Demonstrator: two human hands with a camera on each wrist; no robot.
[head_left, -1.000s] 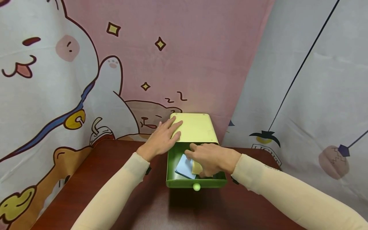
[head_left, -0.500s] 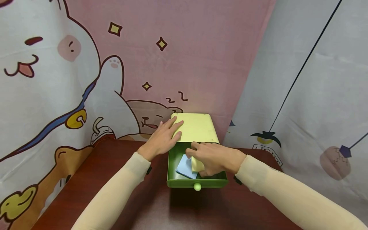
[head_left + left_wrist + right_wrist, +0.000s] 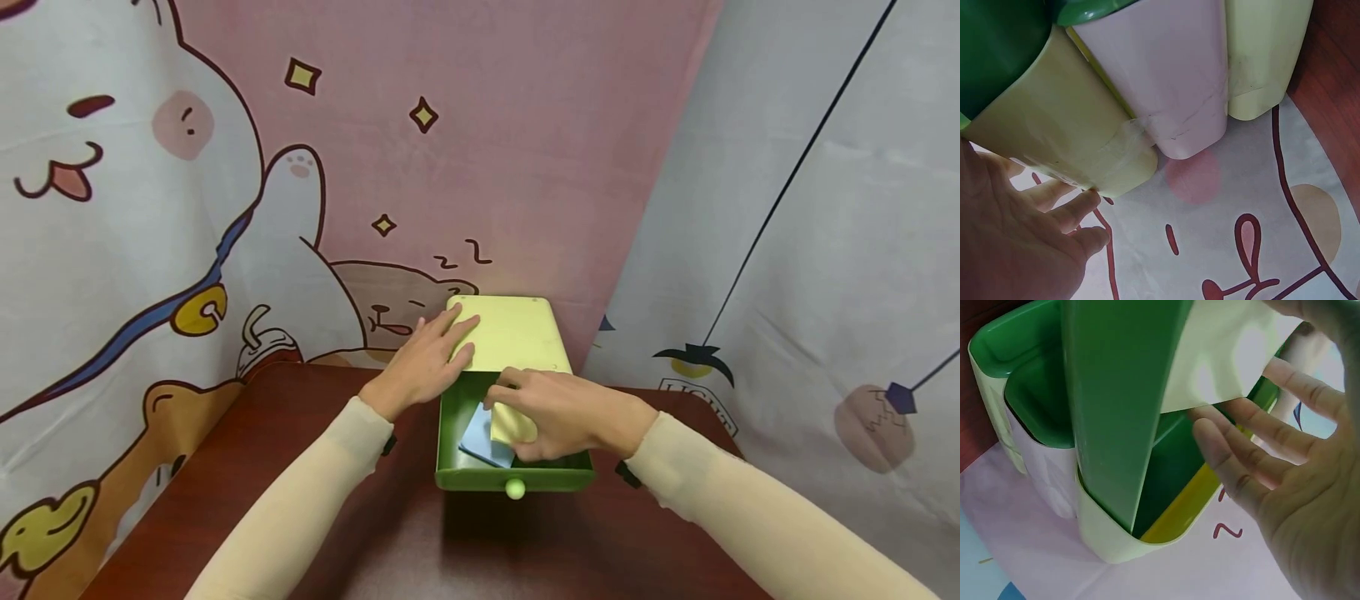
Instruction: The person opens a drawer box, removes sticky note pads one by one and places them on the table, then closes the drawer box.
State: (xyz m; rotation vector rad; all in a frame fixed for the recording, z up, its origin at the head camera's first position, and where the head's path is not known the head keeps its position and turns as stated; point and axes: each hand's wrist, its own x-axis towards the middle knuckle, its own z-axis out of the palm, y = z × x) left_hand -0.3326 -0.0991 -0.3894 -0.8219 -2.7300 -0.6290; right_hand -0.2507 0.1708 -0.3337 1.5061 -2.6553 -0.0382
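- The left hand (image 3: 420, 362) rests with fingers spread on the cabinet (image 3: 517, 333), at the 9 o'clock side of its pale yellow top; its grip is loose and holds nothing.
- The right hand (image 3: 573, 408) reaches in from 4 o'clock, its grip pinching a yellow sheet (image 3: 512, 423) between thumb and fingers.
- The yellow sheet is over the green drawer (image 3: 472, 479), which stands pulled out toward 6 o'clock, its round knob (image 3: 515, 488) at the front.
- A blue pad (image 3: 478, 442) lies in the drawer at 8 o'clock from the sheet, partly covered by it; whether they touch, I cannot tell.
- The left wrist view shows a pink tier (image 3: 1169, 75) between two pale yellow ones.
- The cabinet stands on a reddish-brown desk (image 3: 337, 500), a cartoon-printed curtain (image 3: 540, 125) at 12 o'clock.
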